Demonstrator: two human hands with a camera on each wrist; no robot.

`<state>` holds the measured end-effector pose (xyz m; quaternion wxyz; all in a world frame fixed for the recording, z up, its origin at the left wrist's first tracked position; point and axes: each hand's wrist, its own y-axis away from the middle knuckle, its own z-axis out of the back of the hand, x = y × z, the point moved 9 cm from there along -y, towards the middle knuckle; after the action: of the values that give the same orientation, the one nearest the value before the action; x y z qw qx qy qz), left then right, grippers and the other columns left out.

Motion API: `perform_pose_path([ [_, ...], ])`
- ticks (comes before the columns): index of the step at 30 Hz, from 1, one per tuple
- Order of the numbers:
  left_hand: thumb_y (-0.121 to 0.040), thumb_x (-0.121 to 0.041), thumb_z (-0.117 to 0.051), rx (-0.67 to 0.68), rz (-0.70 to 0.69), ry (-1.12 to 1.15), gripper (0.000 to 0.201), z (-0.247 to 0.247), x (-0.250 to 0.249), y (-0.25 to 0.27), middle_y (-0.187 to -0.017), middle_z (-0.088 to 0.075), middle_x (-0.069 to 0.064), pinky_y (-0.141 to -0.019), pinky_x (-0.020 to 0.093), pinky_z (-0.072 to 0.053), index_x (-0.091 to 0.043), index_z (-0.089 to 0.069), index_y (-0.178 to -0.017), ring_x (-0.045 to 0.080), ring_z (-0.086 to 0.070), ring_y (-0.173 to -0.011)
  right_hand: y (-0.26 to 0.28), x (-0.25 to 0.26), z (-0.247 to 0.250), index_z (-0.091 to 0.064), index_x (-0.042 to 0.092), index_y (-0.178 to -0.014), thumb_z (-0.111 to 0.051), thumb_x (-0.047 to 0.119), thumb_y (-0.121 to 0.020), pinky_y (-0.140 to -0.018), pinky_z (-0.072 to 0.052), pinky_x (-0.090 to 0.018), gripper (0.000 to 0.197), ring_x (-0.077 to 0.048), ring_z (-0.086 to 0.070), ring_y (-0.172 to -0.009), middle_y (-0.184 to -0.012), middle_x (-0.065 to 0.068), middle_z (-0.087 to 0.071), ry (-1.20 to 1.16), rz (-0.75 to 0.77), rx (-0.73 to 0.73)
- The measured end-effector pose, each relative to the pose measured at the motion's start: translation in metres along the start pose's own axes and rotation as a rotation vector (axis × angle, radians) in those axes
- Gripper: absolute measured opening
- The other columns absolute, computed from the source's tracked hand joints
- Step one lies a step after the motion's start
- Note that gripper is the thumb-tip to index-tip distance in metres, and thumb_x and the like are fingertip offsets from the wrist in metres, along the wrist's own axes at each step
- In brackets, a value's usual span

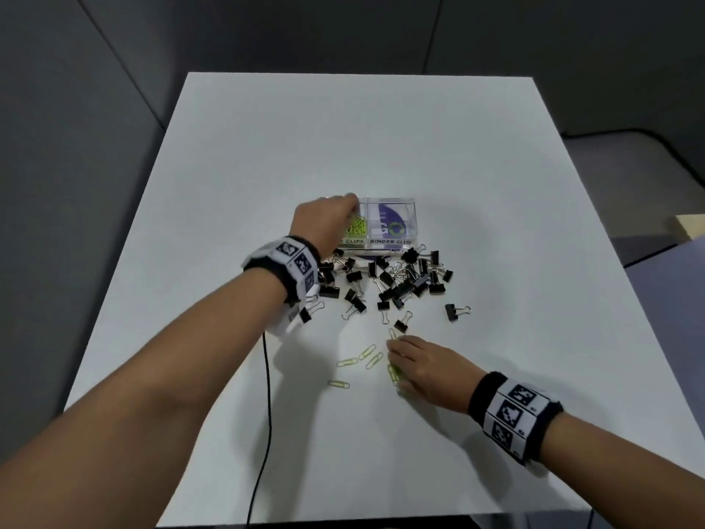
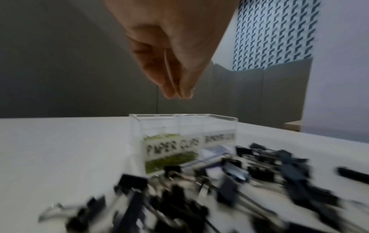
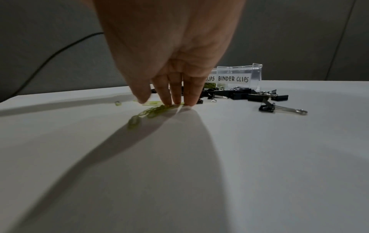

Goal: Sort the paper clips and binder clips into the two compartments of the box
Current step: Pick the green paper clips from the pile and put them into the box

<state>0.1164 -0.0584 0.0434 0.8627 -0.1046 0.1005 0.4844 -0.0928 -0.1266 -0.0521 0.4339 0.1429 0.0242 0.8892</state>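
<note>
The paper-clip stage is judged to be in hand, approx. midway through the task: green clips already lie in the left compartment of the clear box [image 1: 385, 223], marked PAPER CLIPS, while the right compartment, marked BINDER CLIPS, appears to hold no clips yet. The left hand [image 1: 328, 223] is held above the paper-clip compartment with fingertips [image 2: 177, 91] pressed together and pointing down; nothing is seen between them, so whether a clip is pinched cannot be told. The right hand [image 1: 419, 366] is laid low on the table [image 1: 496, 185], fingers [image 3: 175, 94] straight and spread, pressing down on a bunch of green paper clips [image 3: 151, 111]; no grip is closed on them. A few more paper clips [image 1: 366, 355] lie loose just left of that hand. The black binder clips [image 1: 393, 280] are heaped in front of the box, untouched, with one stray [image 1: 456, 311] set apart to the right. Next move, as judged: flat thin clips need to be slid together or edged up for a pinch, then carried over the heap w/o snagging. The head view alone shows both hands and the full layout; the left wrist view shows the closed fingertips and box label, heavily blurred; the right wrist view shows finger contact with the table and the BINDER CLIPS label.
</note>
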Motion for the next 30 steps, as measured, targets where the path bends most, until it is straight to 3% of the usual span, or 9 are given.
perform_pose_path([
  [2, -0.098, -0.018, -0.046, 0.068, 0.076, -0.126, 0.022, -0.007, 0.019, -0.022, -0.102, -0.070, 0.004, -0.077, 0.032, -0.051, -0.015, -0.062, -0.112, 0.024, -0.065, -0.089, 0.005, 0.003, -0.005, -0.070, 0.007, -0.098, -0.082, 0.049, -0.054, -0.076, -0.059, -0.026, 0.063, -0.020, -0.068, -0.096, -0.105, -0.006, -0.070, 0.009, -0.048, 0.049],
  [4, -0.097, -0.013, -0.045, 0.181, 0.110, -0.216, 0.026, -0.026, 0.031, -0.031, -0.110, -0.067, 0.007, -0.076, 0.032, -0.049, -0.015, -0.065, -0.112, 0.027, -0.064, -0.097, 0.008, 0.006, -0.008, -0.069, 0.004, -0.098, -0.083, 0.052, -0.050, -0.080, -0.058, -0.028, 0.070, -0.023, -0.067, -0.098, -0.106, -0.009, -0.069, 0.021, -0.080, 0.046],
  [7, -0.096, -0.012, -0.046, 0.258, 0.093, -0.284, 0.027, -0.043, 0.037, -0.029, -0.120, -0.057, 0.011, -0.076, 0.035, -0.047, -0.011, -0.064, -0.117, 0.030, -0.057, -0.107, 0.008, 0.007, -0.009, -0.067, 0.002, -0.097, -0.087, 0.035, -0.048, -0.078, -0.059, -0.030, 0.062, -0.026, -0.067, -0.097, -0.105, -0.011, -0.068, -0.003, -0.117, -0.014],
  [10, -0.097, -0.018, -0.045, 0.196, 0.027, -0.162, 0.032, -0.034, 0.021, -0.017, -0.123, -0.051, 0.012, -0.078, 0.037, -0.048, -0.014, -0.056, -0.127, 0.030, -0.052, -0.111, 0.005, 0.004, -0.002, -0.067, 0.005, -0.084, -0.086, 0.018, -0.052, -0.063, -0.058, -0.024, 0.040, -0.023, -0.068, -0.085, -0.102, -0.010, -0.067, -0.041, -0.167, -0.093],
  [12, -0.098, -0.023, -0.042, 0.159, -0.040, -0.057, 0.029, -0.027, -0.002, 0.003, -0.119, -0.054, 0.008, -0.080, 0.036, -0.051, -0.013, -0.057, -0.121, 0.025, -0.056, -0.106, 0.004, 0.000, -0.002, -0.064, 0.006, -0.080, -0.083, 0.011, -0.055, -0.055, -0.055, -0.023, 0.032, -0.024, -0.067, -0.080, -0.104, -0.013, -0.066, -0.071, -0.213, -0.105],
  [15, -0.096, -0.031, -0.045, 0.336, -0.164, -0.054, 0.025, -0.057, -0.037, 0.060, -0.108, -0.061, 0.002, -0.077, 0.026, -0.050, -0.014, -0.058, -0.110, 0.018, -0.059, -0.094, 0.002, -0.012, -0.002, -0.061, 0.003, -0.097, -0.077, 0.011, -0.062, -0.068, -0.055, -0.033, 0.039, -0.033, -0.062, -0.087, -0.114, -0.018, -0.059, -0.148, -0.314, -0.129],
  [19, -0.085, -0.052, -0.056, 0.565, -0.053, -0.058, 0.048, -0.103, -0.041, 0.130, -0.110, -0.056, 0.002, -0.071, 0.027, -0.043, -0.012, -0.054, -0.112, 0.018, -0.055, -0.092, 0.007, -0.028, -0.007, -0.042, 0.003, -0.131, -0.067, 0.033, -0.078, -0.091, -0.045, -0.037, 0.065, -0.031, -0.047, -0.109, -0.125, -0.014, -0.047, -0.249, -0.530, -0.026],
  [23, -0.085, -0.040, -0.062, 0.555, 0.001, 0.025, 0.045, -0.116, -0.042, 0.141, -0.117, -0.052, 0.007, -0.080, 0.032, -0.044, -0.008, -0.054, -0.116, 0.024, -0.053, -0.105, 0.003, -0.030, -0.007, -0.046, 0.003, -0.119, -0.065, 0.043, -0.079, -0.086, -0.044, -0.036, 0.059, -0.029, -0.046, -0.106, -0.118, -0.013, -0.048, -0.226, -0.615, 0.017],
  [30, -0.090, -0.016, -0.059, 0.553, 0.077, 0.183, 0.020, -0.120, -0.040, 0.130, -0.114, -0.055, 0.011, -0.092, 0.033, -0.044, -0.006, -0.064, -0.106, 0.027, -0.054, -0.107, -0.013, -0.041, -0.001, -0.049, 0.002, -0.117, -0.052, 0.020, -0.092, -0.088, -0.044, -0.036, 0.031, -0.029, -0.046, -0.113, -0.122, -0.014, -0.050, -0.266, -0.709, 0.004],
])
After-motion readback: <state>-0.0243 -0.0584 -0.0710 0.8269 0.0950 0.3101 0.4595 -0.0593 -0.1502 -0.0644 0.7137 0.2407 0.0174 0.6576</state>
